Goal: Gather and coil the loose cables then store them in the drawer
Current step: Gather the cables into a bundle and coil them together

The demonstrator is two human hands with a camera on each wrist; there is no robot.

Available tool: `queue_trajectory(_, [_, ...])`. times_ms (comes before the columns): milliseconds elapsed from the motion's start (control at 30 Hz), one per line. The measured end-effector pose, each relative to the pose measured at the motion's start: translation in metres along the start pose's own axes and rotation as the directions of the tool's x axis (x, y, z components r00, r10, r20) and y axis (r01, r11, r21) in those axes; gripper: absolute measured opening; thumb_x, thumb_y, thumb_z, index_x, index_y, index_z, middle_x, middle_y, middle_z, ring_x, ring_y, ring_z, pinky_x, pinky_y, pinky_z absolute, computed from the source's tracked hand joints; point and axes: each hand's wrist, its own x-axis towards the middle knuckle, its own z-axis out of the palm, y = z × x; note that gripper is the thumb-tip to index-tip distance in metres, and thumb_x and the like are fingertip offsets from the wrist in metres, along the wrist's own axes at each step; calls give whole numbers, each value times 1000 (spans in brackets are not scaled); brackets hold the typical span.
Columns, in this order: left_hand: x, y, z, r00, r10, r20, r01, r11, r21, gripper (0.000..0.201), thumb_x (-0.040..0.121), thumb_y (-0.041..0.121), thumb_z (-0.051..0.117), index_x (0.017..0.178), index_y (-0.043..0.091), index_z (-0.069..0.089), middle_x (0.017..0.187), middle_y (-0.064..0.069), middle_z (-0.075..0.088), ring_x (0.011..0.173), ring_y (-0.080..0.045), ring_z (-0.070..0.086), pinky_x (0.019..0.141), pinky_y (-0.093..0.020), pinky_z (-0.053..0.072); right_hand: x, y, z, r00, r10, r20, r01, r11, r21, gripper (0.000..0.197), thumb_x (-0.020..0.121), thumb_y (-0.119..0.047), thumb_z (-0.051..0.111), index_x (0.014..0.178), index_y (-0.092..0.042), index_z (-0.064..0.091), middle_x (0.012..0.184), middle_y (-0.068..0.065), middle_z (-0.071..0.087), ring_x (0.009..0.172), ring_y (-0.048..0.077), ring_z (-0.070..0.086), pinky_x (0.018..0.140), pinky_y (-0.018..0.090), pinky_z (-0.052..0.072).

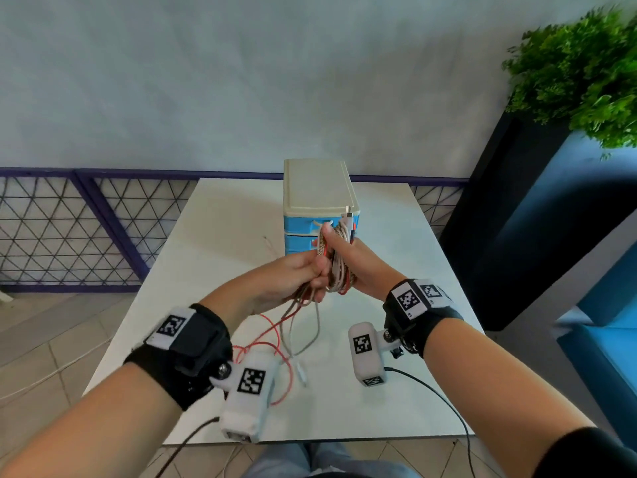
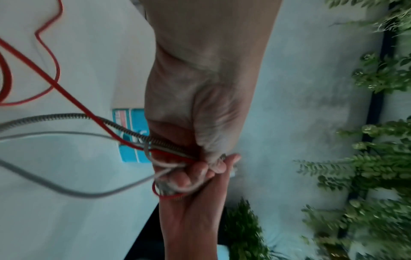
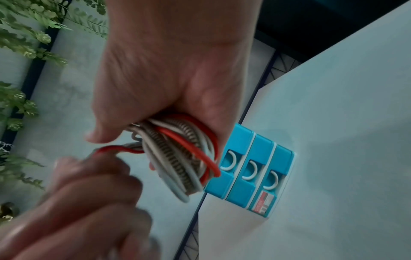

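Observation:
My right hand [image 1: 348,260] grips a coil of cables [image 3: 182,158]: red, grey and braided strands looped together, held in the air above the white table [image 1: 396,236]. My left hand [image 1: 303,274] pinches the loose strands [image 2: 169,151] right beside the coil. From there the red cable [image 1: 275,336] and the grey cable [image 1: 303,339] hang down to the table. The small drawer unit [image 1: 319,201], blue with a cream top, stands behind the hands; its three drawers [image 3: 251,168] are closed.
A thin white cable [image 1: 272,244] lies on the table left of the drawer unit. A metal lattice fence [image 1: 69,229] runs behind the table. A dark planter with a green plant [image 1: 579,70] and a blue seat [image 1: 606,339] stand on the right.

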Motion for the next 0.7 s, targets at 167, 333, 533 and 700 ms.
queue_trajectory(167, [8,10,24,972,141,-186,-92,964,248,22,102,24,35,93,7,46,63,-1,43,53,-12,47,52,-17,45,-8,-10,7,971,106,212,-141,978,155,60,75,-65,49,100,-11,55,66,12,50,39,15,53,44,24,48])
queue_trajectory(333, [14,17,21,971,195,-142,-109,881,461,37,101,24,37,67,14,44,57,0,47,49,-18,48,50,-28,45,-7,-11,4,951,121,283,-175,969,176,51,80,-49,65,99,-3,58,79,19,50,51,26,56,56,33,53])
queue_trajectory(533, [15,22,10,996,42,-80,-4,908,418,33,102,27,34,78,13,51,62,-2,53,53,-17,53,55,-26,49,-1,-13,1,993,92,71,-95,995,32,39,90,-35,63,72,-1,60,60,19,54,40,25,57,46,29,51])
queue_trajectory(700, [10,30,-2,982,-187,31,152,872,464,34,102,31,33,84,12,56,70,-1,68,62,-8,65,64,-20,51,5,-8,1,995,23,-98,-30,997,-77,30,90,-31,63,69,-11,56,54,8,58,43,19,56,48,27,47])
